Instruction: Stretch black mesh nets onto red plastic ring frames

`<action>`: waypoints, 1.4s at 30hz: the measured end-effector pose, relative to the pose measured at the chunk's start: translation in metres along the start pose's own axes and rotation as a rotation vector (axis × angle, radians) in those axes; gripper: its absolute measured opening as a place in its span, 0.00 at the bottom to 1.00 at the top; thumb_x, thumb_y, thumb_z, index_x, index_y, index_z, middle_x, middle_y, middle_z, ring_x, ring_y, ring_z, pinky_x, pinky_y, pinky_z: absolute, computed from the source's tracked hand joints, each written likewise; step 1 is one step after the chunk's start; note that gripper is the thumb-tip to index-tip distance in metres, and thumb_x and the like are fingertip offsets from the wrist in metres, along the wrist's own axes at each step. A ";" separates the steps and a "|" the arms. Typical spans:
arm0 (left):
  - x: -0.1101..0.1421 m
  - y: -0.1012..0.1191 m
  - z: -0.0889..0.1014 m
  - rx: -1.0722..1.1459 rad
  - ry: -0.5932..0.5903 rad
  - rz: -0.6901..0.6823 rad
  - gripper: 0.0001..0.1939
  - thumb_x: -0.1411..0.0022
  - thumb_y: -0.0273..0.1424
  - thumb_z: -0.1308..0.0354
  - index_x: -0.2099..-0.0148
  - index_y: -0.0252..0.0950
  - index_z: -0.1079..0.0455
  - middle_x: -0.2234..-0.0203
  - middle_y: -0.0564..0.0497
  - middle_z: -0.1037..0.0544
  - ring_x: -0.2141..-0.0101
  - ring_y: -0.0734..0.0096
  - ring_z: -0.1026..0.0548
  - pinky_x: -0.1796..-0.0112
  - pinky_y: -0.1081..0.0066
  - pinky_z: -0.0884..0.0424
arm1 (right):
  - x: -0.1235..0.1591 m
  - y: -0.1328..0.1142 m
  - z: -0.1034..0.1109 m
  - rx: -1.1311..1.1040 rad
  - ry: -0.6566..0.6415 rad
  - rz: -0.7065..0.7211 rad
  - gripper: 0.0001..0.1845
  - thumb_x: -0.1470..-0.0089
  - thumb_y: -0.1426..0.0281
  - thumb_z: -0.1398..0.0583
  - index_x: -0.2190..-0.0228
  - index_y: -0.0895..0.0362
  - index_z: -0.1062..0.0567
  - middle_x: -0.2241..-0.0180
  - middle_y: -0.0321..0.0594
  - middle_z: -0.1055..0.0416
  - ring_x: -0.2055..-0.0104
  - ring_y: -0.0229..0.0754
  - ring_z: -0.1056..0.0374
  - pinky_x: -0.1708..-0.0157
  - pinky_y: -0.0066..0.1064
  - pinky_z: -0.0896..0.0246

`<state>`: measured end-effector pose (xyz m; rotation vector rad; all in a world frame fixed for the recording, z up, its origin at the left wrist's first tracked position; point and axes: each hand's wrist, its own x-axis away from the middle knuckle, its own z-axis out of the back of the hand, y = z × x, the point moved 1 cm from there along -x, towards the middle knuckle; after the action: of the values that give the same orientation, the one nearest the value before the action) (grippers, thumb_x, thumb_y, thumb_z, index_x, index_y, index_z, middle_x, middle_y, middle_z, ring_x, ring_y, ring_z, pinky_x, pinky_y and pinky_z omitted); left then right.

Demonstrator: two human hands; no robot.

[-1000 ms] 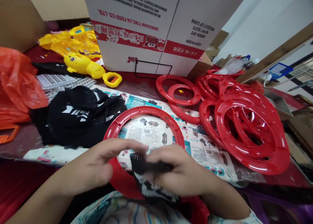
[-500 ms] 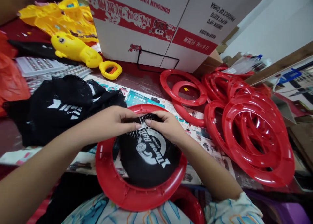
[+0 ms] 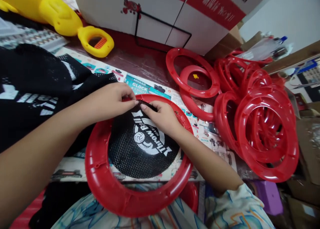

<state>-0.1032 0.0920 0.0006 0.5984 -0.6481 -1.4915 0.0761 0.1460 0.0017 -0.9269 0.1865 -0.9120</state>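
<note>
A round piece of black mesh fabric (image 3: 130,152) with white "Throw Ball" print lies within a red plastic ring (image 3: 105,185). My left hand (image 3: 115,100) pinches the fabric's far edge between thumb and fingers. Right beside it, my right hand (image 3: 161,117) grips the same edge, thumb on top. Both hands are over the far side of the ring, whose near side reaches past the table edge over my lap. The fingertips under the fabric are hidden.
More red rings (image 3: 267,132) are heaped at the right, with two overlapping rings (image 3: 192,72) behind. Black printed fabric (image 3: 30,78) is piled at the left. A yellow plastic toy (image 3: 60,15) lies beyond it. A large white carton (image 3: 105,8) stands at the back.
The camera view has shifted closer and lower. Both hands still hold the fabric's far edge; the mesh now lies flatter, leaving a gap to the ring's near side.
</note>
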 end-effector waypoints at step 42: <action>-0.004 -0.004 -0.018 -0.075 0.131 0.066 0.12 0.46 0.37 0.51 0.75 0.37 0.34 0.72 0.47 0.31 0.67 0.60 0.30 0.62 0.62 0.33 | -0.008 -0.004 -0.007 0.036 0.145 -0.084 0.21 0.46 0.61 0.41 0.84 0.56 0.37 0.84 0.29 0.45 0.78 0.32 0.49 0.77 0.28 0.60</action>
<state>-0.0927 0.0952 -0.0147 0.6054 -0.5038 -1.3970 0.0654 0.1464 -0.0008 -0.8408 0.2556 -1.0581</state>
